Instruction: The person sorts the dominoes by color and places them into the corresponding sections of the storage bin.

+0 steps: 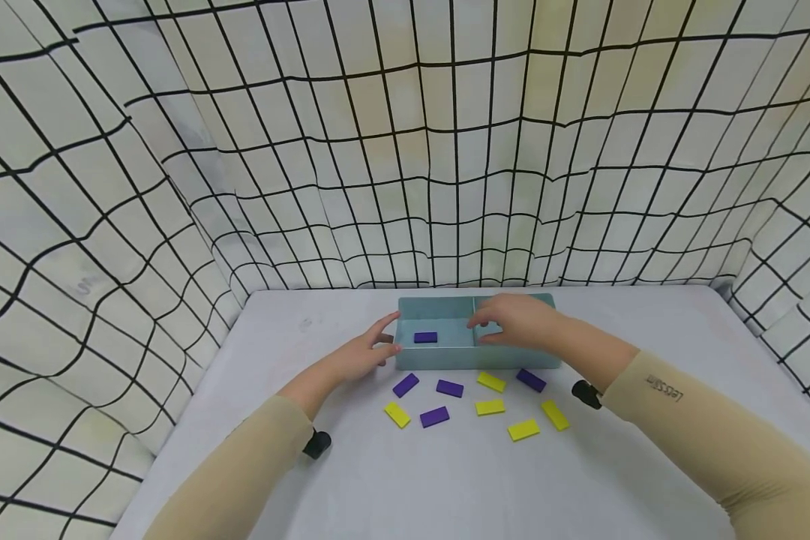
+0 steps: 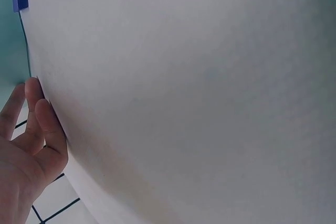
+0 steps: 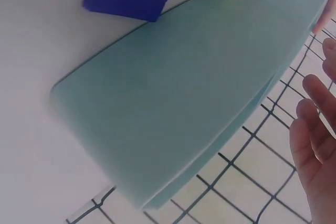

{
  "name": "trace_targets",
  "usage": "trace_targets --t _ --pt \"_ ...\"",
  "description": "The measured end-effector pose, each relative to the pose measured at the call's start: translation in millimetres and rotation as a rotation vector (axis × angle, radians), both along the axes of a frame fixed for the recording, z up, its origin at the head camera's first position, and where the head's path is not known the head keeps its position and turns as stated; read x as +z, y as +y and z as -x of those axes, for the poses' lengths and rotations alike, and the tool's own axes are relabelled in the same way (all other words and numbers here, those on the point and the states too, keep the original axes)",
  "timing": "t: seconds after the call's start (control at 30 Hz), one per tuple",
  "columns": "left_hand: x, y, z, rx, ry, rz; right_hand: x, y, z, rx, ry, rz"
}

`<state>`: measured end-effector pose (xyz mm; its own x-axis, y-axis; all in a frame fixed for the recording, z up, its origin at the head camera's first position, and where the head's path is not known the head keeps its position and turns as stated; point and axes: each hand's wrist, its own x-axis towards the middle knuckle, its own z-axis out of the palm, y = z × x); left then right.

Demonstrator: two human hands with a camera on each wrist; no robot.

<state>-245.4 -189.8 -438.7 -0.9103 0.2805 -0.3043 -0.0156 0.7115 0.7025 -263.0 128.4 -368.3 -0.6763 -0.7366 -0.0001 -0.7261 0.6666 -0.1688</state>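
A teal two-compartment box (image 1: 445, 358) stands near the table's back edge. In its left compartment lies a purple block (image 1: 425, 337). My left hand (image 1: 363, 352) is at the box's left end, thumb and fingers spread, fingertips right at the wall. My right hand (image 1: 520, 321) hovers over the right compartment by the divider, thumb and fingers apart and nothing visible between them. It hides part of that compartment. The right wrist view shows its fingers (image 3: 315, 129) loosely bent above the box's front wall (image 3: 173, 87).
In front of the box lie several loose purple blocks (image 1: 435, 417) and several yellow blocks (image 1: 523, 430). One purple block (image 1: 531, 380) is close to the box's front right. A white wall with a black grid (image 1: 432, 172) rises behind the table.
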Motion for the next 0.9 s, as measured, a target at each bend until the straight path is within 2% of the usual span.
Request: trace_targets --t 0.23,0.5,0.9 --pt "0.6 2.3 -0.1 0.007 -0.001 -0.007 1.1 29.3 -12.0 -0.013 0.021 0.039" --pt "0.7 1.5 -0.2 0.009 0.001 -0.004 -7.6 58.1 -25.7 -0.041 0.060 0.062" --pt "3.0 2.0 0.1 -0.004 -0.010 -0.014 -12.5 84.0 -38.7 -0.082 0.069 0.092"
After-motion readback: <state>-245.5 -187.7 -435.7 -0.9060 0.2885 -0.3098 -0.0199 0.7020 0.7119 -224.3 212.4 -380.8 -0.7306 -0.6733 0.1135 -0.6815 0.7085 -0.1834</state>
